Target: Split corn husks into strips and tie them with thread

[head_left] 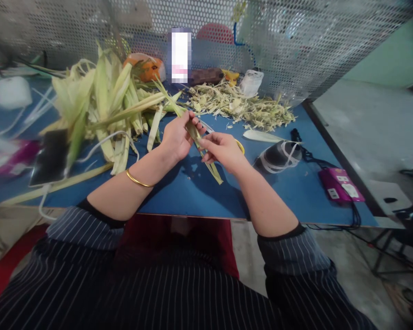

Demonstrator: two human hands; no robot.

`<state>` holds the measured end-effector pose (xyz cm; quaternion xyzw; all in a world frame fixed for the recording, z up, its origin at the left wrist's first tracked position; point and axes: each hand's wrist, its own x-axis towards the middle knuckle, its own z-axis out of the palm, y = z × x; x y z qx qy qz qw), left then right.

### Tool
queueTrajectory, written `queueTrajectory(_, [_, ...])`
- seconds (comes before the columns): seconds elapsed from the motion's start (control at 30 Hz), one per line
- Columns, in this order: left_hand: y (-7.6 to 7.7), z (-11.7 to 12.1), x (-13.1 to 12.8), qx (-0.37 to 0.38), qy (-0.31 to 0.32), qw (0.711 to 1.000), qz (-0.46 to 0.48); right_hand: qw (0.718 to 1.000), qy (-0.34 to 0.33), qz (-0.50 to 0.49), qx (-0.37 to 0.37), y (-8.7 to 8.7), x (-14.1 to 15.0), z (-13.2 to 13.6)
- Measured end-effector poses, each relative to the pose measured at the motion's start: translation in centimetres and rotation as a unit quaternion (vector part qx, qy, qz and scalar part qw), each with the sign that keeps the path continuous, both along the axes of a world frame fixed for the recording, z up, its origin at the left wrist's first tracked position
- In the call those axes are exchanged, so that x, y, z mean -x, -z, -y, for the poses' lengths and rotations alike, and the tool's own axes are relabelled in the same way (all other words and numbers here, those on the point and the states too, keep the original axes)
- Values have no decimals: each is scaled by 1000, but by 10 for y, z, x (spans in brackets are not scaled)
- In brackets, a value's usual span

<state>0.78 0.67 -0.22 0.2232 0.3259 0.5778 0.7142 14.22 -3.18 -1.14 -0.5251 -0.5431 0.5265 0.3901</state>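
My left hand [181, 135] is closed round a narrow green corn husk [192, 130], whose long tip sticks up toward the back left. My right hand [223, 149] pinches the same husk lower down, and its split end hangs over the blue table. Behind my right hand show a yellow loop [240, 145] and a thin pale blade-like piece [206, 126]; they look like scissors, mostly hidden, and whether the hand touches them I cannot tell. A large heap of corn husks [103, 91] lies to the left of my hands.
Shredded husk trimmings [237, 103] are piled at the back by the perforated metal screen [289, 41]. On the right are a dark roll wrapped with white ribbon [278, 156] and a purple power strip [340, 183]. A phone [50, 156] with a white cable lies left.
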Motion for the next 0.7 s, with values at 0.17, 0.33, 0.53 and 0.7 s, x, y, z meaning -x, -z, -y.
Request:
queueTrajectory(0.17, [-2, 3, -2, -9, 3, 1000, -15, 1000, 5, 12, -5, 7, 4, -1])
queueTrajectory(0.33, [-1, 9, -4, -31, 53, 995, -77, 999, 23, -8, -40, 9, 1, -3])
queueTrajectory(0.53, [7, 8, -7, -34, 60, 995, -72, 998, 13, 19, -56, 13, 1, -4])
queueTrajectory(0.7, [0, 5, -5, -2, 25, 999, -42, 996, -23, 54, -70, 9, -3, -2])
